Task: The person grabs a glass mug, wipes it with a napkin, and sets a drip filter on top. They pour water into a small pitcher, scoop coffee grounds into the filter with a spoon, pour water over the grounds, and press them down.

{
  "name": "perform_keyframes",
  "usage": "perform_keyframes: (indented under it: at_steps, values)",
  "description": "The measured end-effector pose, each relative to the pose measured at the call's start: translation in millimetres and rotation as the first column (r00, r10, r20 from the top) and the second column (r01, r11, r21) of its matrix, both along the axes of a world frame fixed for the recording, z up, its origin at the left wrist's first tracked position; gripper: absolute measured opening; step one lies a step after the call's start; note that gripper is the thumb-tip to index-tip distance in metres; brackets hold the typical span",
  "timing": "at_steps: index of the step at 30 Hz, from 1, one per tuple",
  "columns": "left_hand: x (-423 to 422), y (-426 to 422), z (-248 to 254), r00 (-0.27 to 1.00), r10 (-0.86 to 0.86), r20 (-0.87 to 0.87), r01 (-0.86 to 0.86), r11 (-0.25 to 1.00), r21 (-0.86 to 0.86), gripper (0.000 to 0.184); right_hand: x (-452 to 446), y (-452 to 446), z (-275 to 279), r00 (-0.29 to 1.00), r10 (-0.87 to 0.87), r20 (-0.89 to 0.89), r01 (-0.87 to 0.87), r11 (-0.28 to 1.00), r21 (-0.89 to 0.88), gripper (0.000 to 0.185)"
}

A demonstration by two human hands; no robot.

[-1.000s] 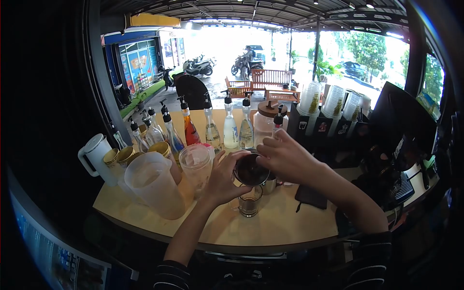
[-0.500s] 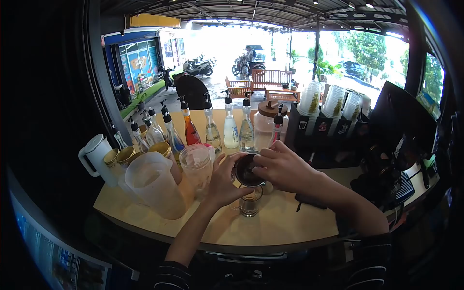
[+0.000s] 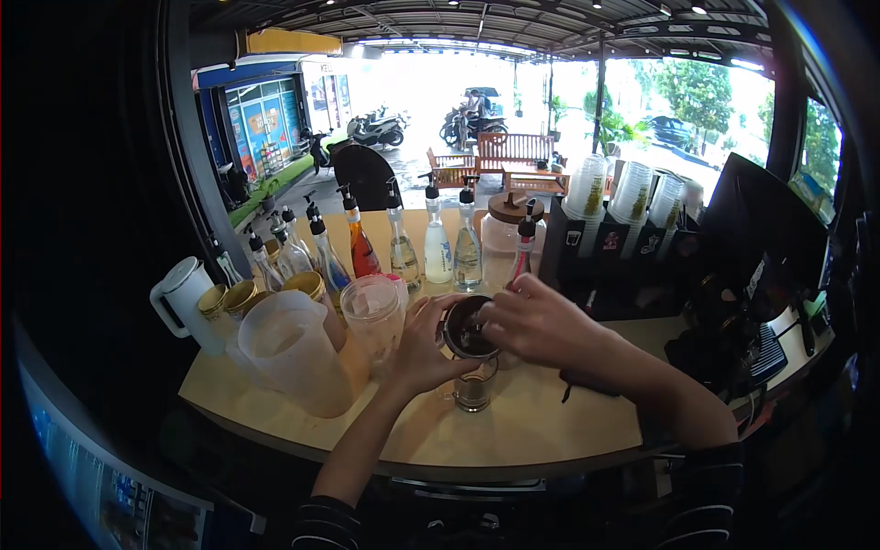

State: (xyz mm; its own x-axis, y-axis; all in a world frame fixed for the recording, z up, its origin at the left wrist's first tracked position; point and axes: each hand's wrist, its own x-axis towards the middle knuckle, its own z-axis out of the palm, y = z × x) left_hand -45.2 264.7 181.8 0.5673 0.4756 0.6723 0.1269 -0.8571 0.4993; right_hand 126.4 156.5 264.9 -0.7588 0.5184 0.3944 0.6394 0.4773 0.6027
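Observation:
My left hand (image 3: 424,346) is wrapped round the side of a dark metal cup (image 3: 469,332), tilted so its dark inside faces me. Just below it, a clear glass mug (image 3: 473,391) with a little liquid stands on the wooden counter (image 3: 522,431). My right hand (image 3: 529,316) is closed at the cup's right rim, its fingertips over the opening; whatever it pinches is too small to make out. To the left of my left hand are a clear plastic jar (image 3: 371,312) and a large frosted pitcher (image 3: 298,353).
Pump bottles (image 3: 403,247) line the back of the counter, beside a wooden-lidded jar (image 3: 511,229). A black holder (image 3: 610,243) carries stacked plastic cups (image 3: 632,192). A white jug (image 3: 188,302) stands far left, a dark monitor (image 3: 765,238) right. Outside, a person (image 3: 473,105) is by motorcycles.
My right hand has shifted slightly about the cup's opening, and the cup has moved slightly down and left. My left hand keeps its hold.

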Motion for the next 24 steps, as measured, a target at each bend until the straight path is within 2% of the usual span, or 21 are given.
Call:
perform_keyframes:
  at_steps: [2,5,8,9,11,14,19,22,24]
  values:
    - [0.5,-0.8,0.1,1.0,-0.006,0.003,0.006,1.0,-0.019,0.083,4.6,0.8,5.1,0.993,-0.097,-0.065,0.097,0.995,-0.007,0.005]
    - [2.2,-0.1,-3.8,1.0,0.016,-0.019,-0.015,0.998,0.054,0.082,0.3,-3.1,2.9,0.997,-0.068,-0.022,0.066,0.995,-0.081,0.006]
    - [3.3,-2.4,-1.0,0.999,0.018,0.036,-0.018,1.0,-0.008,0.079,9.7,0.6,5.0,0.992,-0.112,-0.064,0.112,0.994,-0.006,0.007]
    - [3.2,-2.0,0.3,0.999,0.019,0.037,-0.019,1.0,-0.008,0.079,8.9,-1.9,4.2,0.989,-0.14,-0.047,0.137,0.988,-0.073,0.006]
    - [2.1,0.3,3.7,0.995,-0.002,-0.1,0.021,0.981,0.192,0.08,8.4,0.4,0.3,0.996,-0.094,-0.009,0.093,0.995,-0.045,0.005]
    - [2.5,1.6,6.2,0.989,-0.058,-0.133,0.081,0.982,0.173,0.077,14.4,3.2,2.8,0.997,-0.078,0.012,0.078,0.996,-0.042,0.004]
    - [6.1,0.5,1.3,0.994,-0.044,-0.104,0.064,0.979,0.195,0.077,4.8,2.0,-4.9,0.993,-0.107,0.044,0.111,0.988,-0.107,0.005]
    - [5.1,1.7,0.2,0.996,-0.028,-0.079,0.041,0.983,0.177,0.078,5.8,3.8,-2.6,0.983,-0.161,-0.085,0.159,0.987,-0.028,0.006]
    - [2.6,2.4,-0.7,0.998,-0.009,-0.068,0.021,0.985,0.172,0.078,0.8,3.2,-9.2,0.985,-0.155,-0.072,0.152,0.987,-0.044,0.007]
